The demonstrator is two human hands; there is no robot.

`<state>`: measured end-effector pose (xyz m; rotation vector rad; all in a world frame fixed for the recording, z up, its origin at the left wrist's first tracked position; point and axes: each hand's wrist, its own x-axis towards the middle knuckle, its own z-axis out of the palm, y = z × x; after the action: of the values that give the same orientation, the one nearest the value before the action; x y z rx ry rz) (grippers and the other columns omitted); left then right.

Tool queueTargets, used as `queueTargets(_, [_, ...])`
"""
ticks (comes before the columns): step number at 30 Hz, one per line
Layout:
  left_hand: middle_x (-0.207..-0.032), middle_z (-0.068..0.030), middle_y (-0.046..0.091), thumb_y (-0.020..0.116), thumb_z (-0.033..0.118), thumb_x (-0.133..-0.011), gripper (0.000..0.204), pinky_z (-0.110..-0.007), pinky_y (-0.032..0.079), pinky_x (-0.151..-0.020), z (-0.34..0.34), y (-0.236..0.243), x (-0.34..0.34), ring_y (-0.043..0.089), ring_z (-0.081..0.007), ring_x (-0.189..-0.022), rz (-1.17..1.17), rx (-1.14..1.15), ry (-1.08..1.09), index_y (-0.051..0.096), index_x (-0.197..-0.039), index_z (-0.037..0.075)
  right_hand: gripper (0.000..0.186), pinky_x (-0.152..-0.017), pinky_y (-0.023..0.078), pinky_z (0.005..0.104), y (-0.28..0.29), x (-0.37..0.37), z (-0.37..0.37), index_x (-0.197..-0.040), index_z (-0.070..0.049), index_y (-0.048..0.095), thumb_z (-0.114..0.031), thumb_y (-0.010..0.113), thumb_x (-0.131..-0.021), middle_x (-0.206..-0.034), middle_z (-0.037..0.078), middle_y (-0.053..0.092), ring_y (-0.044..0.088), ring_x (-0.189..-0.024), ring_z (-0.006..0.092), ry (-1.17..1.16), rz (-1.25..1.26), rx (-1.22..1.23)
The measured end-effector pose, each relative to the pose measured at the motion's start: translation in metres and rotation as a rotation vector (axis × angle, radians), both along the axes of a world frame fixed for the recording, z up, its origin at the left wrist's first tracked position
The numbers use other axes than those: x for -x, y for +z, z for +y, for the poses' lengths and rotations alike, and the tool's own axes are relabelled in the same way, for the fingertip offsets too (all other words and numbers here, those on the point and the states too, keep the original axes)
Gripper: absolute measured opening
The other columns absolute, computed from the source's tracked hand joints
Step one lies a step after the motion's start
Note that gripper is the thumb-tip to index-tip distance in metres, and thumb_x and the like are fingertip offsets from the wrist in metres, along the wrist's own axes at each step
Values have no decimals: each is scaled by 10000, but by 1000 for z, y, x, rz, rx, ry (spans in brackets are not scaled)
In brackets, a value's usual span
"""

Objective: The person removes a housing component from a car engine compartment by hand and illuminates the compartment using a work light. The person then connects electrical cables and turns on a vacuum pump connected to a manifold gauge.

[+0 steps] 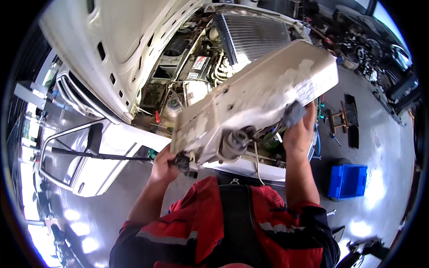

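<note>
Over the front edge of an open engine bay (163, 96), a long, dirty off-white housing (259, 89) is held up and tilted, its right end higher. A round grey fitting (236, 142), dark plugs and a pale hanging lead are on its near side; its exact kind is not plain. My left hand (163, 166) grips the lower left end, next to a dark knob-like fitting (182, 162). Closed round the right end is my right hand (298, 134), beside a dark grey plug (293, 114). Fingers of both hands are partly hidden behind the housing.
The raised white bonnet (125, 31) stands at the left. Behind the housing are a battery (200, 65) and a finned radiator (254, 35). A blue crate (348, 182) sits on the floor at the right, with a small wooden stool (338, 119) beyond it.
</note>
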<state>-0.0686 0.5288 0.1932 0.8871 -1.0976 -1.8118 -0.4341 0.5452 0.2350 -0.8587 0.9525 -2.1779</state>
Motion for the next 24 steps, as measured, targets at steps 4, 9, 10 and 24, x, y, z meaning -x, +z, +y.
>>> queueTargets(4, [-963, -122, 653, 502, 131, -863, 342, -326, 521, -828, -37, -7, 24, 634, -197, -887, 377, -329, -233, 555, -1137, -66, 445, -995, 405, 364, 48, -4, 27, -1301, 65, 378, -66, 534, -905, -1217, 165, 553, 542, -1135, 244, -88, 96, 130])
queueTargets(9, [-1025, -167, 637, 496, 260, -853, 337, -508, 474, -928, -63, -24, 61, 621, -335, -961, 202, -751, -211, 589, -1059, 9, 395, -755, 552, 338, 87, -23, 51, -1196, 87, 438, -73, 613, -880, -1083, 165, 610, 638, -937, 237, -270, 157, -158])
queueTargets(10, [-1034, -172, 632, 493, 261, -854, 334, -537, 457, -943, -68, -34, 63, 614, -355, -972, 193, -803, -284, 585, -1055, 11, 421, -756, 570, 345, 100, -35, 61, -1195, 104, 433, -81, 627, -870, -1065, 166, 613, 640, -935, 235, -264, 185, -197])
queueTargets(24, [-1044, -70, 637, 529, 538, -919, 552, -309, 521, -754, 7, -49, 185, 624, -153, -906, 27, -151, -1082, 556, -1180, 52, 402, -605, 497, 259, 149, 0, 183, -1062, 130, 520, -111, 710, -803, -912, 134, 647, 615, -757, 150, -879, 611, -622])
